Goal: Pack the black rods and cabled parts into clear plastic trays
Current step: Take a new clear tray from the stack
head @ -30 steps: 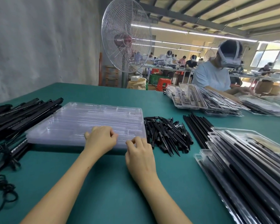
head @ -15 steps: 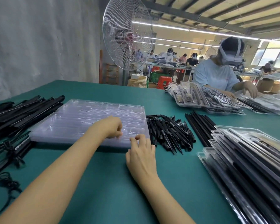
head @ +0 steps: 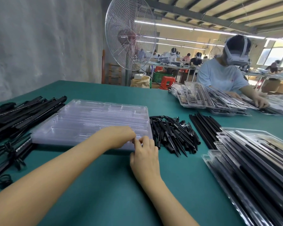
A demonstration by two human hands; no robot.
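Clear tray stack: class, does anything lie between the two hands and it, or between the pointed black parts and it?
Nothing visible does. The left hand and right hand are at the near right corner of the clear tray stack; the pointed black parts lie beside its right edge.

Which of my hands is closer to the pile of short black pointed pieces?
Right. The right hand sits just left of the pile; the left hand is farther left, on the tray stack.
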